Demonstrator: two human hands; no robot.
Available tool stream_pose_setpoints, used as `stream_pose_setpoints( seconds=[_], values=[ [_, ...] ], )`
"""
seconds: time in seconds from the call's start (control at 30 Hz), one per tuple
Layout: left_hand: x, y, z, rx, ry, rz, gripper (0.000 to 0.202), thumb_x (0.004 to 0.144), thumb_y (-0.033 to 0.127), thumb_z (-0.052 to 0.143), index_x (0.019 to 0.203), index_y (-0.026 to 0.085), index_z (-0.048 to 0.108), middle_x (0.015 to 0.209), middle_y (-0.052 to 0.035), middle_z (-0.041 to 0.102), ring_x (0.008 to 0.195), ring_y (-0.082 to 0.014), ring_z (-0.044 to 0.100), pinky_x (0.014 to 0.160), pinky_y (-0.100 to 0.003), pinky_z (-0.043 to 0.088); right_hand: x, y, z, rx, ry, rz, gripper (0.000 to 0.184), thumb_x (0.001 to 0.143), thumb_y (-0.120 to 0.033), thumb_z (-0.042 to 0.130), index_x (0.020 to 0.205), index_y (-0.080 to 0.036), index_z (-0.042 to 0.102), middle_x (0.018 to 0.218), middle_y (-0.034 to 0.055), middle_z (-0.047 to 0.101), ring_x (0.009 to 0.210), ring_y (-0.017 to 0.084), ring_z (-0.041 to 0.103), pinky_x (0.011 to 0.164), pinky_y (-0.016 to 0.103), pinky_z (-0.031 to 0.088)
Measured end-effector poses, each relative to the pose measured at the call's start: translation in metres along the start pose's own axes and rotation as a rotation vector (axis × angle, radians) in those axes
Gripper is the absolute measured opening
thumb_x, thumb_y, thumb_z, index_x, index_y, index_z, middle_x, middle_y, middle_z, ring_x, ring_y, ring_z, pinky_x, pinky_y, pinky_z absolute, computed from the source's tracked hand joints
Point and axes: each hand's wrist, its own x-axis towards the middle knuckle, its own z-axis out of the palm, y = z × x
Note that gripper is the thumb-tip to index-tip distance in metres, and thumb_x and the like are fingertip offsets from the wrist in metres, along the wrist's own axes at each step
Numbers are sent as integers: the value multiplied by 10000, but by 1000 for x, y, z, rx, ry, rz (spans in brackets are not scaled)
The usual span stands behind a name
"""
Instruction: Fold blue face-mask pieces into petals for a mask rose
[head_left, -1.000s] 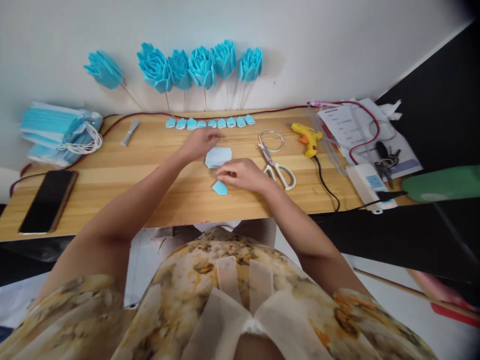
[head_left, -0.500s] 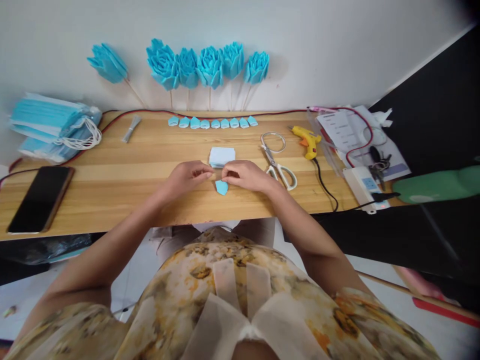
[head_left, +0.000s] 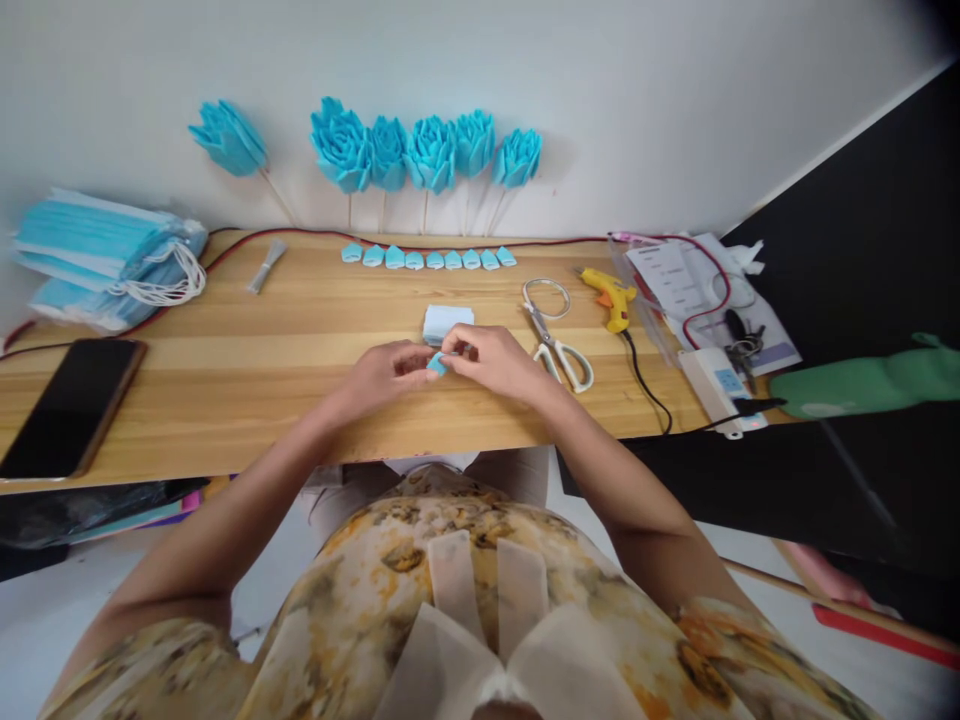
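My left hand [head_left: 382, 372] and my right hand [head_left: 491, 360] meet at the middle of the wooden table [head_left: 247, 350], fingers pinched together on a small folded blue piece [head_left: 436, 364]. Most of that piece is hidden between the fingertips. Just behind the hands lies a small stack of pale blue squares [head_left: 447, 322]. Farther back, a row of several folded blue petals [head_left: 427, 258] runs along the table's rear edge.
Several blue fabric roses on sticks [head_left: 405, 150] lean on the wall. Scissors [head_left: 556, 340] and a yellow glue gun [head_left: 611, 296] lie to the right, then papers, keys and a power strip [head_left: 716, 385]. A pile of face masks [head_left: 105, 258] and a phone [head_left: 67, 405] sit left.
My left hand came back from the stack of squares to meet the right. Both hands lifted the small blue piece off the table and now pinch it between them.
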Motion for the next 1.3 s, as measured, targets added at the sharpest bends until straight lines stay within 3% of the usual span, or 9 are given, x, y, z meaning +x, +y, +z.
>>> stream_pose_setpoints(
  seconds=[0.17, 0.27, 0.43, 0.63, 0.9, 1.0, 1.1, 1.2, 1.3],
  values=[
    [3, -4, 0, -141, 147, -41, 318, 772, 490, 688, 803, 174, 687, 743, -9, 677, 679, -144, 563, 652, -267, 430, 6, -2, 8, 333, 158, 25, 216, 839, -289, 666, 1033, -200, 636, 812, -26, 653, 723, 113, 568, 685, 248, 419],
    [6, -3, -3, -219, 261, -56, 272, 744, 450, 700, 749, 182, 658, 699, 11, 628, 646, -121, 510, 639, -258, 400, 8, -1, 15, 459, 153, 45, 432, 809, -262, 665, 1230, -198, 595, 801, -42, 609, 707, 105, 546, 679, 251, 420],
    [9, -2, -9, -325, 354, -47, 237, 757, 414, 717, 730, 189, 648, 640, 19, 570, 618, -117, 482, 628, -263, 396, 13, -1, 25, 490, 137, 42, 453, 792, -244, 657, 1243, -209, 617, 805, -41, 585, 703, 105, 526, 676, 258, 424],
    [7, -6, -10, -527, 351, -22, 325, 827, 506, 694, 834, 181, 676, 785, -26, 647, 664, -119, 536, 640, -265, 431, 20, -1, 30, 547, 260, 68, 438, 805, -278, 676, 1238, -229, 632, 782, -33, 592, 688, 118, 522, 642, 262, 427],
    [12, -6, -9, -577, 300, -83, 242, 740, 380, 766, 755, 178, 635, 654, 16, 612, 602, -96, 529, 621, -251, 429, 20, -5, 32, 549, 246, 76, 420, 821, -301, 652, 1227, -194, 634, 809, -20, 633, 697, 114, 550, 673, 263, 446],
    [20, -10, -34, -602, 333, -116, 257, 695, 365, 773, 781, 174, 623, 701, -14, 666, 655, -126, 610, 667, -279, 487, 9, -5, 25, 506, 247, 112, 420, 850, -341, 637, 1239, -183, 630, 892, 18, 685, 753, 129, 601, 696, 269, 476],
    [30, -22, -76, -506, 450, -133, 265, 665, 343, 759, 815, 173, 620, 769, -36, 699, 716, -152, 652, 715, -305, 516, -13, -4, 17, 408, 275, 158, 374, 880, -357, 616, 1213, -193, 661, 925, 40, 710, 804, 147, 643, 719, 275, 503],
    [43, -40, -120, -290, 584, -142, 205, 678, 317, 703, 804, 167, 641, 746, -41, 692, 673, -142, 620, 711, -302, 505, -41, -2, 14, 302, 292, 195, 334, 891, -357, 603, 1172, -204, 701, 880, 35, 729, 758, 153, 666, 698, 275, 526],
    [57, -55, -153, 98, 608, -218, 130, 704, 288, 632, 756, 174, 670, 688, -50, 683, 657, -172, 603, 675, -308, 481, -65, 2, 19, 232, 302, 204, 290, 901, -351, 591, 1108, -204, 732, 904, 51, 766, 779, 172, 708, 740, 293, 560]
  ],
)
